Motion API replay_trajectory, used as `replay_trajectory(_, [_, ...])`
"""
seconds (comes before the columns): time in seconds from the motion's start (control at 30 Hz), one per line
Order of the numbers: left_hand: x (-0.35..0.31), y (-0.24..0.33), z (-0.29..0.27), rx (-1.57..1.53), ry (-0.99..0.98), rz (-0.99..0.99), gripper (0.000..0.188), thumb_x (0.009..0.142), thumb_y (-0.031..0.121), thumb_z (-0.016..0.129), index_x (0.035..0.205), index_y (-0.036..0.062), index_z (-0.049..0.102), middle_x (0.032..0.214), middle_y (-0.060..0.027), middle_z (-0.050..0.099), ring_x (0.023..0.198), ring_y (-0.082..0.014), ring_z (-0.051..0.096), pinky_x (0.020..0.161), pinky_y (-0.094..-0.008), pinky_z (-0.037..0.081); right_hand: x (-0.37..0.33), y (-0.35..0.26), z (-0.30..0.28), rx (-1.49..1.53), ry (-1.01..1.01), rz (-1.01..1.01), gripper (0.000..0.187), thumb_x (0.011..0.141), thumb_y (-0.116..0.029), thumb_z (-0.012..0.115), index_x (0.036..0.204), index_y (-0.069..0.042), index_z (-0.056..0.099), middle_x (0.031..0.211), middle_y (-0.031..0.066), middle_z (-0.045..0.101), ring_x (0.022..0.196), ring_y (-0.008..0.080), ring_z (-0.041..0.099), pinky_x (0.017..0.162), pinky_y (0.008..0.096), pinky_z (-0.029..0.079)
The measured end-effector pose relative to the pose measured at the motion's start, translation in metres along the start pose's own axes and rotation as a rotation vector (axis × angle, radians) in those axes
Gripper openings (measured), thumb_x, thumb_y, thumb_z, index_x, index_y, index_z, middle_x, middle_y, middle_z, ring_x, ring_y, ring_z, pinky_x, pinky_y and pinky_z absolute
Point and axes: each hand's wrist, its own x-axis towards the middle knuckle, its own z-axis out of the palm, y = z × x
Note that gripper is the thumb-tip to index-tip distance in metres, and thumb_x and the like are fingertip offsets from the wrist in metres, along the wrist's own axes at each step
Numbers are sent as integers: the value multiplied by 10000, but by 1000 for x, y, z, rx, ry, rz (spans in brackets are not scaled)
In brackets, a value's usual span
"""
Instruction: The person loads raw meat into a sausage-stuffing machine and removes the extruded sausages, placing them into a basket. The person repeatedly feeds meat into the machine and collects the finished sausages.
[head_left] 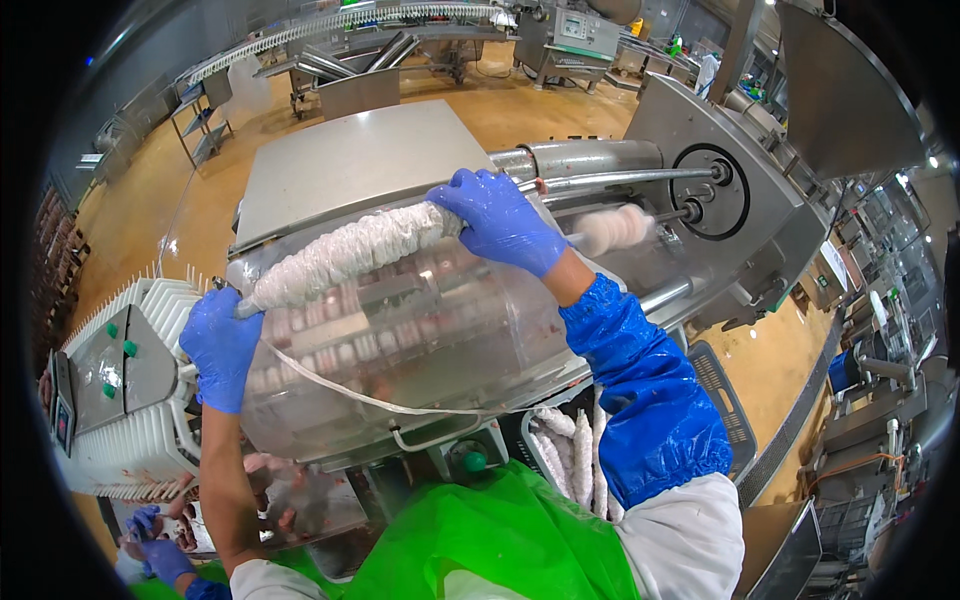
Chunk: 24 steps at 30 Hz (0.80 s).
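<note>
My left hand [222, 348], in a blue glove, is closed round the left end of a long, whitish, gathered sausage casing [350, 252]. My right hand [502, 222], gloved alike, grips the casing's right end, beside a metal filling tube [630, 180]. The casing slants upward to the right across a clear guard [440, 335] of a steel sausage-filling machine. Behind the guard show rows of pale pink sausages, partly blurred. A thin loose strand of casing [375, 402] trails from near my left hand along the guard's front to the right.
A dark crate [520, 445] with more gathered casings [575, 450] stands by my green apron. Left of me is a hanging unit with white prongs [140, 400]. A co-worker's blue-gloved hand [165, 560] is at lower left, near sausages. A steel hopper [850, 90] rises at upper right.
</note>
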Motion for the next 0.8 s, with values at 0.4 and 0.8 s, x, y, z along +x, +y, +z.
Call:
replay_trajectory(0.4, [-12,-1,-13,-135,-7,55,254,591,262,783,655,127,578,657,-80,548,617,-286,569,550,-410,446,24,-36,-2,-103,-74,-205,458,684,-236,744,1122,-179,627,920,79,597,940,287,601,977,511,396])
replay_trajectory(0.8, [-5,3,-7,-129,-26,16,275,586,273,799,642,129,572,656,-74,549,629,-283,574,548,-408,446,-36,67,-45,-218,-236,208,336,757,-231,689,1072,-121,660,1063,95,634,1091,304,571,1103,562,257])
